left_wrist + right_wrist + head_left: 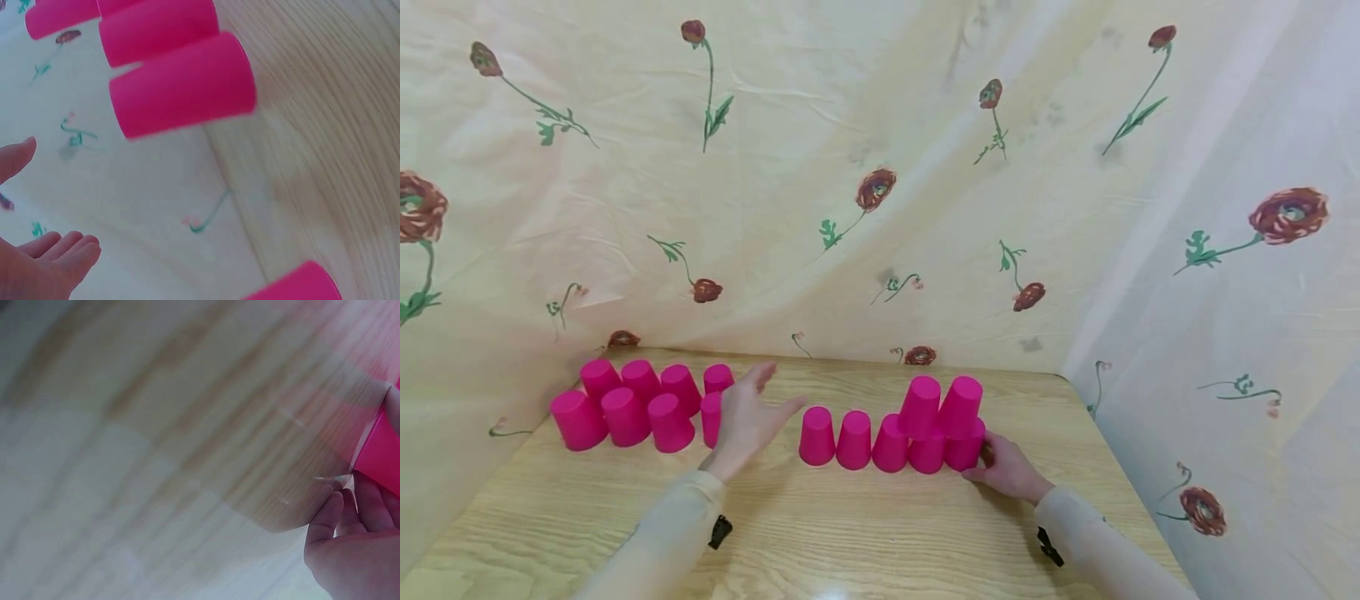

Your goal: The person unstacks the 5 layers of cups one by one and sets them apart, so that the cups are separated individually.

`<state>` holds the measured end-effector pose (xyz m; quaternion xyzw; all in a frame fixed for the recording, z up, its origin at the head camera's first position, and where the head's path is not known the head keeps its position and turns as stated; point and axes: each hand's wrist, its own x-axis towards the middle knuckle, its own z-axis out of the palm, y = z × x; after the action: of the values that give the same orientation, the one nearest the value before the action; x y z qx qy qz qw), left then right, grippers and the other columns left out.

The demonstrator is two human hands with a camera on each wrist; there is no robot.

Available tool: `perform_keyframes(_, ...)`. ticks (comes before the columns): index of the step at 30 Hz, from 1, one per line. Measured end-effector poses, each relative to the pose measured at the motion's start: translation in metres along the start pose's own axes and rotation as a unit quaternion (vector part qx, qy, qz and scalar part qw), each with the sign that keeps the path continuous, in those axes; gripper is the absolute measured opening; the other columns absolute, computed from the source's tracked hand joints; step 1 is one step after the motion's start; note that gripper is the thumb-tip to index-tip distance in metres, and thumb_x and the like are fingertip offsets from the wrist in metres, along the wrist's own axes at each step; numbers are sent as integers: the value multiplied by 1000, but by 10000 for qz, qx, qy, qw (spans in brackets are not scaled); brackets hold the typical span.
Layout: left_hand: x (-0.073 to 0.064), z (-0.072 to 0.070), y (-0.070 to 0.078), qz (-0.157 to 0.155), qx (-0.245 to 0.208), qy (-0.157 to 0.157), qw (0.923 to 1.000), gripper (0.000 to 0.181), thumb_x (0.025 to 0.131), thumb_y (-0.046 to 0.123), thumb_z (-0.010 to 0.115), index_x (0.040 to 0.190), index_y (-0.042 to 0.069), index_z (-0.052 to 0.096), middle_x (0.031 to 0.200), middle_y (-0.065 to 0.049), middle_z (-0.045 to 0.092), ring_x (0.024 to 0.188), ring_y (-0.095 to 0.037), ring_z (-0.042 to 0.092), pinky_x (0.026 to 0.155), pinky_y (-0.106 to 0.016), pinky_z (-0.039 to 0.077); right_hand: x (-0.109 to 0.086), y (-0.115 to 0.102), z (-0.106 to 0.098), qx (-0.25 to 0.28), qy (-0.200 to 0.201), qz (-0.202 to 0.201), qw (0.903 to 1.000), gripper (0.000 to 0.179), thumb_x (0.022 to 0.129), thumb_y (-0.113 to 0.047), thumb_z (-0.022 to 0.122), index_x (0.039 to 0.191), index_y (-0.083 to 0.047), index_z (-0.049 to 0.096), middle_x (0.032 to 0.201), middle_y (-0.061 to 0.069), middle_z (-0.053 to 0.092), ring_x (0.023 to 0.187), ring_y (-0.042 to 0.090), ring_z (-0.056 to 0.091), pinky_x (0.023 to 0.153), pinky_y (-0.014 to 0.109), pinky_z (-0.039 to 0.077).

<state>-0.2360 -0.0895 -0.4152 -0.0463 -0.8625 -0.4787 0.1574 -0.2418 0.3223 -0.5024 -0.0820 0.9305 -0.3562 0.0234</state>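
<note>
Several pink cups stand upside down in a row, the leftmost cup (817,436) at the middle of the table. Two upper cups (920,407) rest on the right end of this row. My right hand (1009,471) holds the lower rightmost cup (964,446) near its base; in the right wrist view its fingers (369,506) lie at the rim of that pink cup (380,450). My left hand (748,421) is raised with spread fingers, holding nothing, between the row and another group of pink cups (625,417), partly covering the group's right end.
The group at the left stands upside down in two lines. Beneath everything is a light wooden table (842,533). A flowered cloth (790,208) hangs behind the table and along its sides.
</note>
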Motion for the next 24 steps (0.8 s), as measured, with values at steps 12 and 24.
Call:
perform_keyframes(12,-2,66,48,307,-708,-793,9939,73,72,29,85,134,7,53,129,-9,57,117,-29,52,90,-43,48,0,0,0,42,14,4,10000,67,74,-13,83,133,-5,51,125,9,57,119,34,51,98,49,40)
perform_keyframes(24,3,110,74,65,-1299,-1495,9802,74,72,32,84,135,12,51,130,-5,56,116,-28,51,90,-41,48,0,0,0,51,-7,27,10000,69,74,-12,83,135,-5,50,127,10,56,121,35,49,98,48,40)
